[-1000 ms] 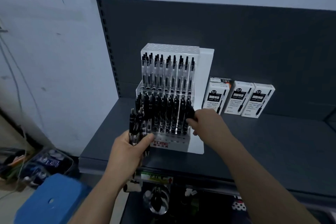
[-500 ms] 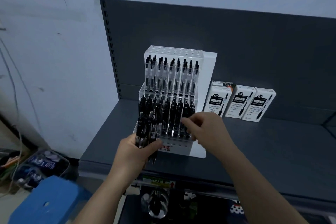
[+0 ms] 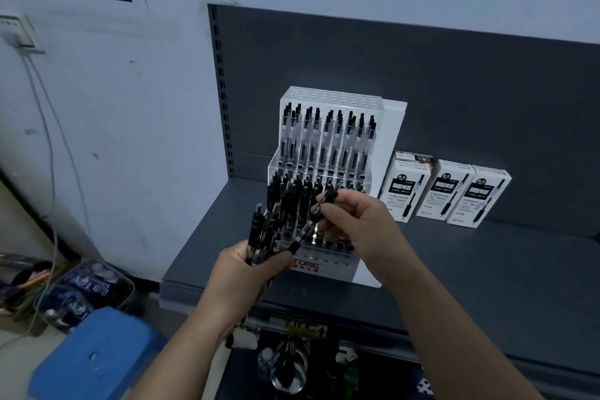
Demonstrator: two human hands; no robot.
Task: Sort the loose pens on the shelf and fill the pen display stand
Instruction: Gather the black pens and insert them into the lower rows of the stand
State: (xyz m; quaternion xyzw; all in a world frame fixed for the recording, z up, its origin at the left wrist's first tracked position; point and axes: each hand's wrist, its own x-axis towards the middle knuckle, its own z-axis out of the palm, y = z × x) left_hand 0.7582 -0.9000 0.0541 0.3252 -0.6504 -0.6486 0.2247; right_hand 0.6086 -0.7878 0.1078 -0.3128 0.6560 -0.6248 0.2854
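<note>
Head view.

- Display stand [image 3: 331, 97] sits on the dark shelf [image 3: 487, 269], toward its left end.
- The upper tier holds clear-barrelled pens, upright. The middle tier holds black pens, packed close.
- The front row shows several open holes, partly hidden by the hands.

Left hand [image 3: 250, 273]:
- Fingers and thumb are curled round a bundle of pens [image 3: 264, 230], clicker ends up.
- The bundle is held just in front of the stand's left side. The count is not readable.

Right hand [image 3: 360, 227]:
- Thumb and forefinger pinch 1 black pen [image 3: 321, 206] at its upper part; the other fingers are loosely curled.
- The pen is tilted, top toward the stand, lower end pointing down-left toward the left thumb. It is not in any hole.

Also noted:
- 3 white boxes [image 3: 454, 195] stand upright just right of the stand.
- A blue stool [image 3: 94, 357] is low left, off the shelf.

Step, as judged: 1 pen taken from the bundle, about to be seated in a front hole.

Risks from here:
- The pen is tilted. If it goes down at this angle, the tip may skid off the hole rim or strike the packed black row behind.
- The right palm covers the open holes, so aiming is half blind.
- The bundle sits close to the stand, so a nudge could tip the standing pens.
- If the left grip loosens while attention is on the right hand, pens could slide out and fall off the shelf edge.
</note>
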